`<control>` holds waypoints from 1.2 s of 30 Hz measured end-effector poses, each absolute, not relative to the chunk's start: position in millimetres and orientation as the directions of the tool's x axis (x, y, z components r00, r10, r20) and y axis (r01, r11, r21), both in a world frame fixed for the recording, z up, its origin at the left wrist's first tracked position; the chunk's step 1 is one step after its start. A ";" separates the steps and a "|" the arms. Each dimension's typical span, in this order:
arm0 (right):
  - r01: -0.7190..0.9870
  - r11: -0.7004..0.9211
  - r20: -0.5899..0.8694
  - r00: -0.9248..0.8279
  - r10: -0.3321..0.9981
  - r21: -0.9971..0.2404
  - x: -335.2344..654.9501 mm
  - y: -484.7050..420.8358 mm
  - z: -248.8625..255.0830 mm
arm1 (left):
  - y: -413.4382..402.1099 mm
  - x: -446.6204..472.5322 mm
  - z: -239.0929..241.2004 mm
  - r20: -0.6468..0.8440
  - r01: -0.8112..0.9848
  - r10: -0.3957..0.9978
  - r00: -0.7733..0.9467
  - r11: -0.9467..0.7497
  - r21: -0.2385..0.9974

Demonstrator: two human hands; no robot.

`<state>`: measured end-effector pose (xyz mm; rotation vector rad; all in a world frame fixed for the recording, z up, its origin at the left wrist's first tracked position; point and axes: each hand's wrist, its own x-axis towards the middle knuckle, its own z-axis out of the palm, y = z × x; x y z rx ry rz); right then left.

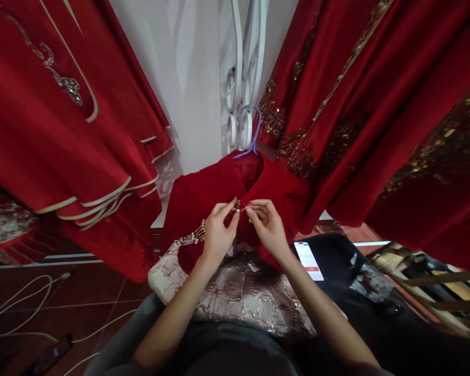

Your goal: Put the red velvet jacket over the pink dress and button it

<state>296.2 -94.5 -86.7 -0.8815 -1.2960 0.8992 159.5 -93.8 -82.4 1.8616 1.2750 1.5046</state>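
Note:
A dark red velvet garment (196, 201) hangs in front of me on a purple hanger (250, 137). My left hand (218, 232) and my right hand (267, 224) meet at its front just below the collar, each pinching the fabric beside a small beaded button or clasp (238, 205). A string of beaded trim (191, 237) hangs from the garment by my left wrist. The garment's lower part rests on a shiny pale embroidered cloth (243, 297) over my lap.
More red gowns with gold embroidery hang at the left (50, 120) and at the right (376, 115). A white ornate rack (238, 78) stands behind. A lit phone (308, 260) lies on black cloth to the right. White cables (19, 308) trail over the floor at the left.

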 end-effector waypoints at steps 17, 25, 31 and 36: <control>0.076 0.439 0.446 0.164 0.880 -0.895 298.7 -105.2 -72.4 | -98.6 165.9 -72.6 0.540 0.332 0.841 0.014 -0.513 0.791; 0.072 0.452 0.458 0.114 0.882 -0.889 305.5 -102.5 -68.8 | -101.4 164.6 -70.9 0.561 0.367 0.826 0.051 -0.538 0.759; 0.077 0.472 0.479 0.139 0.867 -0.878 304.3 -105.2 -70.6 | -102.6 160.6 -65.5 0.580 0.473 0.798 0.161 -0.579 0.664; 0.047 0.441 0.443 0.110 0.890 -0.896 308.1 -102.7 -70.7 | -93.9 154.0 -56.3 0.575 0.531 0.777 0.256 -0.610 0.588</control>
